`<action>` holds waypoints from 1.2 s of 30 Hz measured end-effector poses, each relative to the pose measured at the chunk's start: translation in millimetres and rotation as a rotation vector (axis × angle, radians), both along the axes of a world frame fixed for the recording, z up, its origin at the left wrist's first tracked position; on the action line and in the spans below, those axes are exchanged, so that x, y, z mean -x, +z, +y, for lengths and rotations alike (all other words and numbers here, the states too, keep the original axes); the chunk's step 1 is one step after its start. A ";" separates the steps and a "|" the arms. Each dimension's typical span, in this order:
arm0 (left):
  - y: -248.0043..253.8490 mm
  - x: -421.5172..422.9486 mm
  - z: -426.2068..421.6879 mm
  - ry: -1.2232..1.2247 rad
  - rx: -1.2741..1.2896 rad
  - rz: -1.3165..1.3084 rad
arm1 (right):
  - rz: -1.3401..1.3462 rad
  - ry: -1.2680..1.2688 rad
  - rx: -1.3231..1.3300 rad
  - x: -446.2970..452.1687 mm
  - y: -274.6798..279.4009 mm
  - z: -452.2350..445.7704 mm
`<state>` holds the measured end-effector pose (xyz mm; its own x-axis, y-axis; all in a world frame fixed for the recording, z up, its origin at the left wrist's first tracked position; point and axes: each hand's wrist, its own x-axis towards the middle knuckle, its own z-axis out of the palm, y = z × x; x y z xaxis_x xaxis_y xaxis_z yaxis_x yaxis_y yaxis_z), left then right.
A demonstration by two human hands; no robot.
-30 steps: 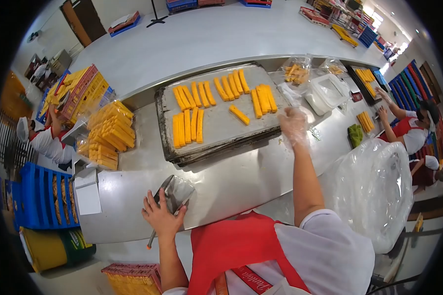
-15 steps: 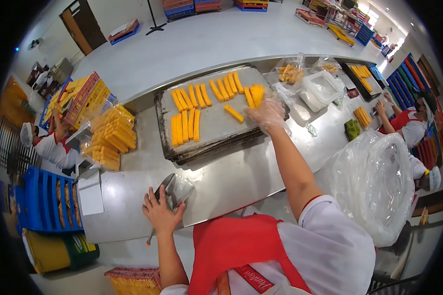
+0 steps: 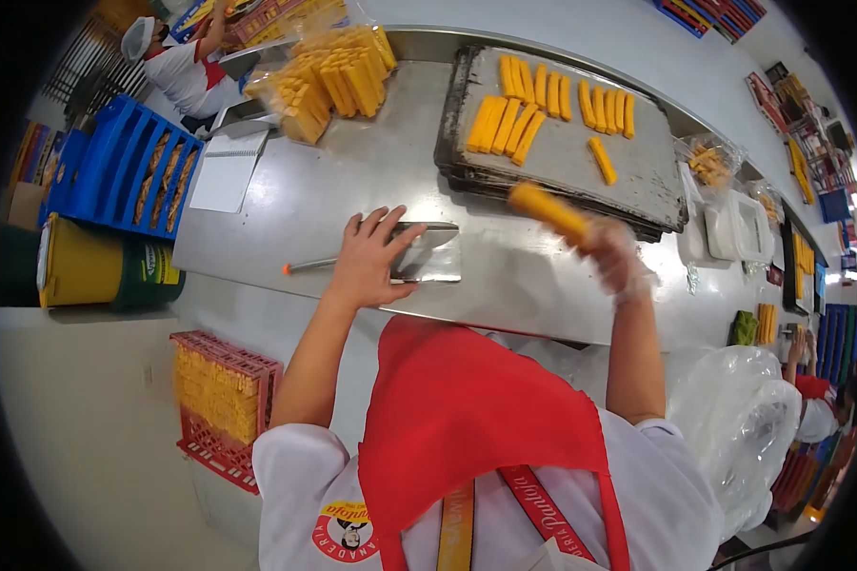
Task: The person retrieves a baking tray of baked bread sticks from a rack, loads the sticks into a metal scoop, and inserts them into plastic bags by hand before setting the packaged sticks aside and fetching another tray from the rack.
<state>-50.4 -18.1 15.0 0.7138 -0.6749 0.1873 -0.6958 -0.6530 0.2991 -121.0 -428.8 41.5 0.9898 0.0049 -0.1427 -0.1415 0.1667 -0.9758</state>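
My right hand (image 3: 614, 259), in a clear plastic glove and blurred, is closed on yellow breadsticks (image 3: 550, 211) held over the table's near side; how many is unclear. Bare, my left hand (image 3: 367, 259) lies with spread fingers across the back of a shiny metal scoop (image 3: 436, 252). Its thumb and forefinger touch the two side walls. The scoop's thin handle (image 3: 309, 265) points left and has an orange tip. Ahead, several more breadsticks (image 3: 507, 128) lie in rows on a stack of dark-rimmed baking trays (image 3: 562, 171), one stick (image 3: 602, 160) apart from the rows.
Bagged breadsticks (image 3: 338, 76) and a notebook (image 3: 227, 176) lie at the table's left. A white tub (image 3: 750, 226) and a bagged pile (image 3: 709, 157) stand right of the trays. Large clear plastic (image 3: 733, 409) bulges at right. Co-workers (image 3: 186, 71) stand at both sides.
My right hand has come off the tray toward me, carrying breadsticks taken from its right end. The scoop has turned to lie level under my left hand. The view has swung.
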 end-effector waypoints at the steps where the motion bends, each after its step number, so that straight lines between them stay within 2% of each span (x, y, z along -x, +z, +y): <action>1: 1.7 -0.7 -1.8 0.003 -0.001 0.000 | 0.104 0.151 -0.045 1.5 2.3 23.6; 3: 2.4 -2.3 -9.3 -0.045 -0.009 0.001 | 0.419 0.189 0.011 -1.8 -27.9 57.8; 5: 0.1 -4.5 -17.4 -0.085 -0.003 0.001 | 0.643 0.331 -0.140 -17.6 -42.6 82.8; 6: -0.8 -5.3 -20.5 -0.119 -0.003 -0.003 | 0.644 0.325 -0.139 -21.0 -41.5 95.0; 8: -2.7 -6.3 -25.1 -0.145 -0.001 0.001 | 0.845 0.259 -0.340 -26.1 -35.4 111.3; 9: -2.8 -6.8 -26.3 -0.166 -0.002 0.005 | 0.846 0.257 -0.339 -26.5 -29.8 109.7; 11: -3.5 -6.3 -26.3 -0.152 0.006 0.018 | 0.844 0.090 0.260 -25.3 -19.8 102.9; 15: -3.9 -5.3 -30.8 -0.137 0.046 0.047 | 0.725 0.051 0.212 -15.2 -51.3 95.2; 17: -5.1 -2.1 -37.0 -0.146 0.072 0.047 | 0.533 0.199 0.112 -11.8 -77.1 103.9; 19: -4.7 -0.8 -47.2 -0.179 0.110 0.030 | 0.526 0.064 0.139 -9.0 -36.2 116.3; 21: -5.1 0.4 -48.2 -0.106 0.145 0.083 | 0.401 0.156 0.478 -12.1 -10.1 107.4; 23: -5.9 2.1 -50.8 -0.117 0.147 0.056 | 0.203 0.001 0.885 -31.9 -2.2 65.8; 25: -5.4 4.1 -51.3 -0.065 0.127 0.076 | 0.078 -0.399 0.966 -39.9 46.1 49.4; 26: -7.2 4.7 -51.6 -0.059 0.110 0.057 | 0.119 -0.525 0.981 -48.6 47.0 30.0; 27: -6.3 6.8 -51.8 -0.081 0.116 0.043 | 0.115 -0.552 0.984 -56.6 47.5 20.8; 29: -4.4 9.1 -52.3 -0.040 0.121 0.080 | 0.156 -0.622 1.381 -68.5 50.6 3.6; 30: -4.7 9.4 -52.5 -0.042 0.115 0.083 | 0.291 -0.568 1.266 -73.7 51.7 -1.3; 32: -7.1 9.5 -54.4 -0.068 0.110 0.053 | 0.278 -0.462 1.300 -86.3 18.5 -27.2; 33: -8.1 8.0 -54.3 -0.039 0.095 0.041 | 0.293 -0.513 1.299 -83.6 24.2 -29.9; 35: -4.1 9.4 -55.0 -0.054 0.077 0.032 | 0.339 -0.525 1.033 -78.0 39.0 -29.1; 36: -4.5 10.6 -55.1 -0.022 0.054 0.039 | 0.342 -0.553 1.032 -73.2 49.4 -35.0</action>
<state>-61.0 -73.2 10.5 0.7062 -0.6804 0.1957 -0.6970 -0.6197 0.3608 -47.8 -463.8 90.9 0.7331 -0.6749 -0.0844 -0.5727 -0.5455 -0.6119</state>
